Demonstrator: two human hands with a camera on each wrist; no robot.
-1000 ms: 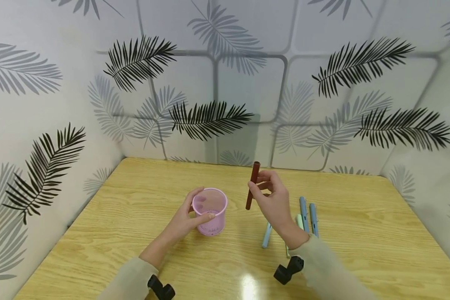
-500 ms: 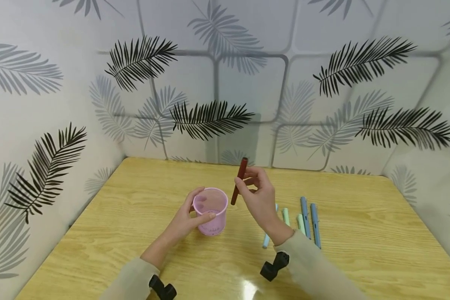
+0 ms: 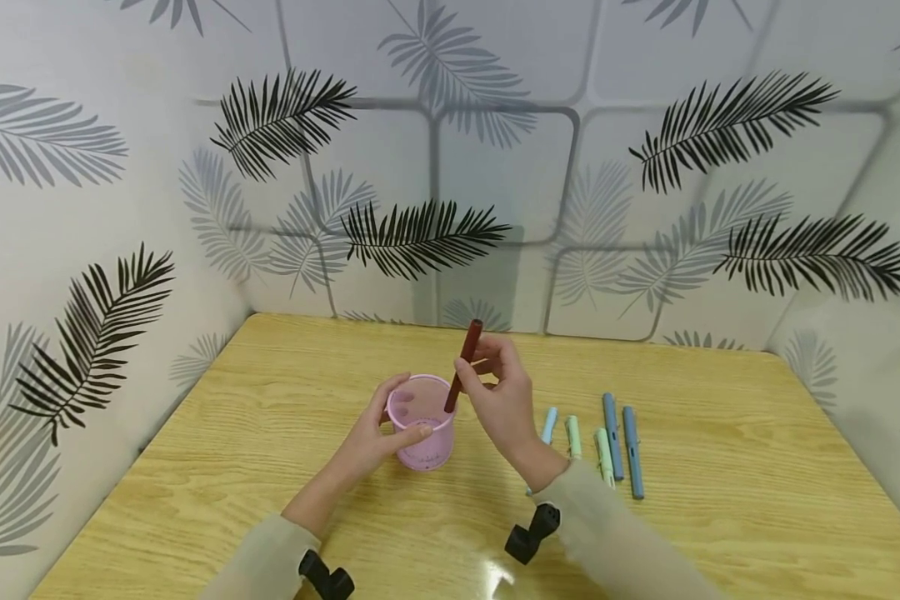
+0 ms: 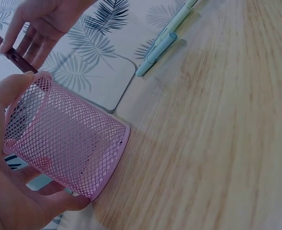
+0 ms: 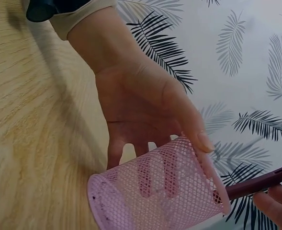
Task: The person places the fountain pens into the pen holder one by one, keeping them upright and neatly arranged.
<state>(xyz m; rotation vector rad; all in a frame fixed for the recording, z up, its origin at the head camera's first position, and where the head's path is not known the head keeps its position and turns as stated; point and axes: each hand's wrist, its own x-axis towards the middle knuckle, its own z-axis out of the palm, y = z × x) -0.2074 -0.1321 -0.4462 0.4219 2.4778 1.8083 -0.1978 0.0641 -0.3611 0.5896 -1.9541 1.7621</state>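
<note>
My left hand point(image 3: 375, 442) grips a pink mesh pen cup point(image 3: 424, 454) that stands on the table, the thumb over its front rim and the other fingers around its far side. My right hand point(image 3: 504, 404) pinches a dark red pen point(image 3: 466, 354) between thumb and fingertips. The pen is slanted, its lower end just inside the right side of the cup's mouth. In the right wrist view, that end of the pen point(image 5: 255, 184) shows past the cup's rim. Through the mesh wall point(image 4: 69, 134) no other pen shows inside the cup.
Right of the cup lie several pens on the wooden table point(image 3: 720, 467): a light blue pen point(image 3: 550, 423), light green pens point(image 3: 573, 435) and darker blue pens point(image 3: 633, 454). My right forearm partly covers some of them. A leaf-patterned wall point(image 3: 495, 183) rises behind the table.
My right hand has moved left with the dark red pen, from beside the cup to its mouth. The pens on the table show more from behind the arm. My left hand stays on the cup.
</note>
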